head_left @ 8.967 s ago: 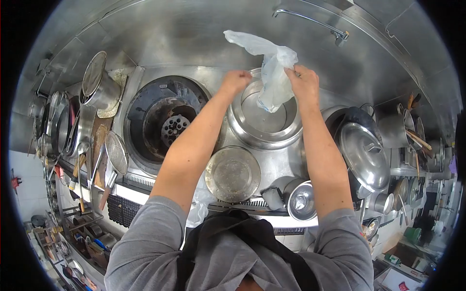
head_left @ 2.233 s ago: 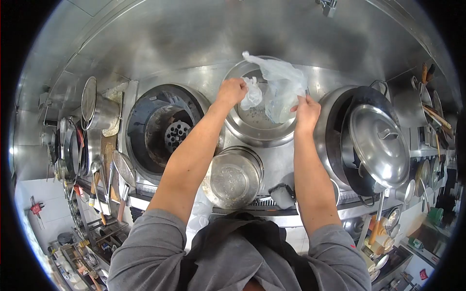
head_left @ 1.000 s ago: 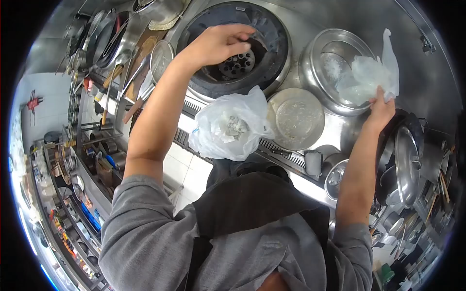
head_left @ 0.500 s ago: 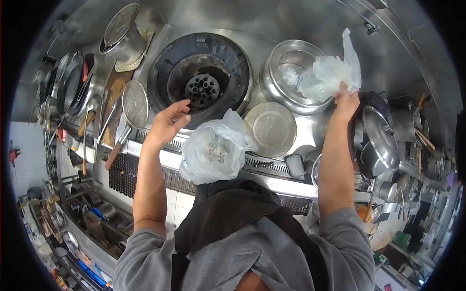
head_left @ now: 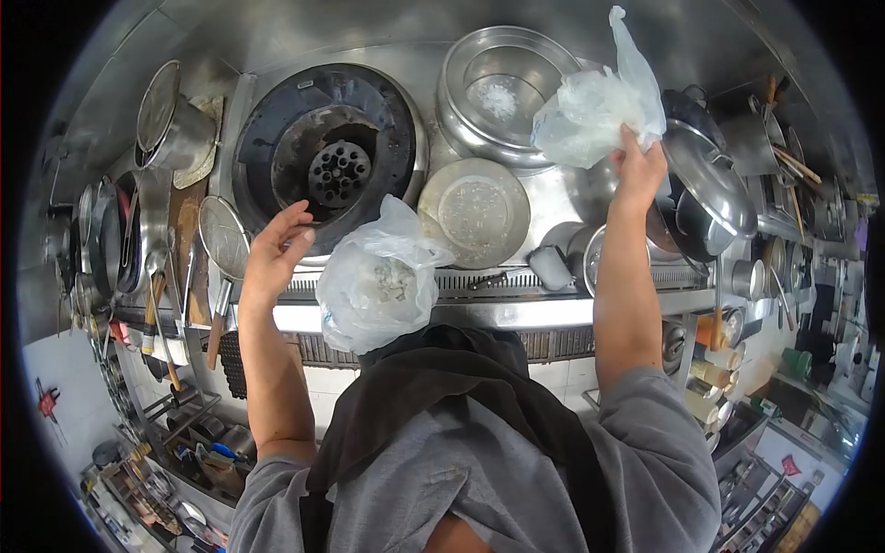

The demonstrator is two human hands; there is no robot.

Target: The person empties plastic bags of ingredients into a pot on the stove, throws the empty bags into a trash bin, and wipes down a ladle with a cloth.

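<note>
My right hand [head_left: 639, 172] is closed on the gathered neck of a white translucent plastic bag [head_left: 595, 115], held up beside the right rim of a steel pot [head_left: 454, 124]. A small heap of white granules [head_left: 498, 101] lies on the pot's bottom. My left hand [head_left: 274, 253] hovers with fingers apart and nothing in them, between the black wok burner [head_left: 267, 198] and a second plastic bag [head_left: 346, 295]. That bag sits with its mouth gaping at the counter's front edge, and pale lumps [head_left: 392, 278] show inside.
A round metal lid or plate [head_left: 475, 212] lies between the second bag and the pot. A mesh strainer [head_left: 224, 240] rests left of the burner. On the right, a large domed lid [head_left: 705, 175] leans. A grey block [head_left: 550, 267] sits near the front grate [head_left: 502, 278].
The view has turned, so the counter appears shifted left. My right hand and its bag have moved slightly rightward from the pot. My left hand stays beside the burner, fingers still apart.
</note>
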